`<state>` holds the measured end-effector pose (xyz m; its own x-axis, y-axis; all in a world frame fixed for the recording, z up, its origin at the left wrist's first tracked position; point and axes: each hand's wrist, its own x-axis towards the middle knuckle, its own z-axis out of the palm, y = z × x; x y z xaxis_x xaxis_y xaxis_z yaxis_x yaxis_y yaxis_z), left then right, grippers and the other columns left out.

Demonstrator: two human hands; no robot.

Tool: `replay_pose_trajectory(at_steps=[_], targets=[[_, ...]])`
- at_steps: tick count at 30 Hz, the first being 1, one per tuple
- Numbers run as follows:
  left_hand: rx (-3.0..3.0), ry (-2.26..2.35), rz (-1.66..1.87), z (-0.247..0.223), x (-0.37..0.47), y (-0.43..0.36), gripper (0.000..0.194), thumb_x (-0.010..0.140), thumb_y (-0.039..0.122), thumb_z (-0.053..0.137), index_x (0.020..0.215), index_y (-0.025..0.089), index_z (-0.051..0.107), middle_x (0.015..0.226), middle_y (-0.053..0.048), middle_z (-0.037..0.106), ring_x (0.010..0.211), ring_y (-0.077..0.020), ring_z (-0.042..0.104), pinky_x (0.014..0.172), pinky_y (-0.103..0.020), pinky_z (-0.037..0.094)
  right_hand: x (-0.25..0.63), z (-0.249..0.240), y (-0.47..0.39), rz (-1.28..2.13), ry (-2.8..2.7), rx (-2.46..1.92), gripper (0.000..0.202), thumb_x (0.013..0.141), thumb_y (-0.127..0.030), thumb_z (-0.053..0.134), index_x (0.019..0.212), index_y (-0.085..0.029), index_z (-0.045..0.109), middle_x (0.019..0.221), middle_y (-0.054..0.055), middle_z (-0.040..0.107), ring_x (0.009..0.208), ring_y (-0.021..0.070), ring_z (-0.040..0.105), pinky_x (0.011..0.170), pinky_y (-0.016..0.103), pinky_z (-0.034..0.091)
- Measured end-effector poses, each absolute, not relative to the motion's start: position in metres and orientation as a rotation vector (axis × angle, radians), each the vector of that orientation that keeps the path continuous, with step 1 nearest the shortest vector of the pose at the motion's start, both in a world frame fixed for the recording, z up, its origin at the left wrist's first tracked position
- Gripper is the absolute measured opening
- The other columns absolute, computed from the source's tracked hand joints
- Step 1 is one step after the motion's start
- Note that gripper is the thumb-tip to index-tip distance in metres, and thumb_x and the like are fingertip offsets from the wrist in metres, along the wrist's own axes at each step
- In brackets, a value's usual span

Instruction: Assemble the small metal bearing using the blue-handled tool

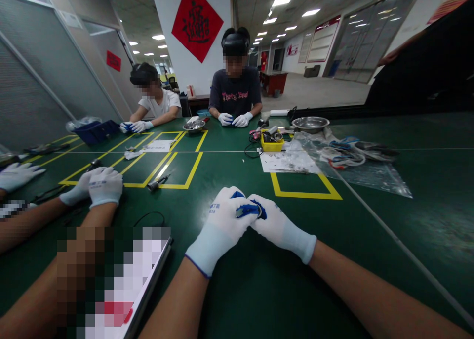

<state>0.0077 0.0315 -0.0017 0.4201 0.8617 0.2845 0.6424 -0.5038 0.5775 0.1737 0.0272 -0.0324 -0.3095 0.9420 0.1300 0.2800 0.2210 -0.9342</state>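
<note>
My left hand [224, 220], in a white glove with a pale blue cuff, is closed with its fingers curled inward. My right hand [279, 225], gloved the same way, meets it fingertip to fingertip above the green table [252, 299]. Between them shows a small piece with a curved light rim [259, 210], mostly hidden by the fingers. Dark blue patches surround it; whether they belong to the piece or to the gloves' palms, I cannot tell.
A pixelated screen [148, 275] lies left of my arms, beside a co-worker's gloved hands [105, 186]. A metal tool [158, 182] lies beyond. Ahead are a yellow bin [272, 145], a steel bowl [310, 124] and a plastic bag [385, 178]. Two people sit opposite.
</note>
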Motion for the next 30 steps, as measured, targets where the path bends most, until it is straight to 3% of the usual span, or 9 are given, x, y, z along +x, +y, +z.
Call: replay_pose_trajectory(at_steps=[5,15,18,25,30], targets=[[2.354,1.337,0.714,-0.001,0.011,0.03,0.006,0.089,0.022,0.077,0.089,0.025,0.082,0.099,-0.004,0.069,0.098,-0.0242,0.06,0.09,-0.041,0.052,0.172,-0.036,0.027,1.037,-1.775,-1.163,0.005,0.089,-0.021,0.064,0.085,-0.022,0.061,0.088,0.001,0.071,0.086,0.0203,0.068,0.08,0.035,0.054],[2.637,1.363,0.597,0.004,0.017,0.027,0.013,0.092,0.019,0.069,0.086,0.023,0.08,0.096,-0.007,0.068,0.092,-0.0257,0.057,0.083,-0.042,0.05,0.172,-0.036,0.024,1.057,-1.741,-1.13,0.008,0.084,-0.018,0.063,0.082,-0.024,0.057,0.086,0.0,0.067,0.084,0.0207,0.065,0.079,0.035,0.054],[2.445,1.446,0.685,0.001,0.02,0.025,0.013,0.09,0.02,0.07,0.079,0.023,0.077,0.095,-0.006,0.069,0.093,-0.026,0.061,0.081,-0.04,0.051,0.17,-0.037,0.025,1.017,-1.754,-1.121,0.008,0.084,-0.017,0.061,0.082,-0.024,0.057,0.087,0.0,0.067,0.083,0.0211,0.064,0.078,0.036,0.053],[1.825,1.736,0.845,-0.002,0.03,0.022,0.015,0.075,0.021,0.082,0.066,0.021,0.069,0.075,-0.003,0.065,0.069,-0.0201,0.061,0.061,-0.03,0.045,0.165,-0.039,0.023,0.967,-1.73,-1.211,0.01,0.087,-0.017,0.061,0.08,-0.024,0.057,0.086,0.001,0.068,0.083,0.0217,0.066,0.077,0.036,0.054],[1.61,1.67,0.832,0.0,0.029,0.025,0.018,0.072,0.02,0.083,0.066,0.02,0.066,0.072,-0.002,0.067,0.069,-0.0193,0.063,0.061,-0.029,0.047,0.164,-0.04,0.022,0.902,-1.758,-1.199,0.007,0.09,-0.019,0.059,0.085,-0.024,0.061,0.088,0.003,0.068,0.084,0.0224,0.066,0.079,0.037,0.054]])
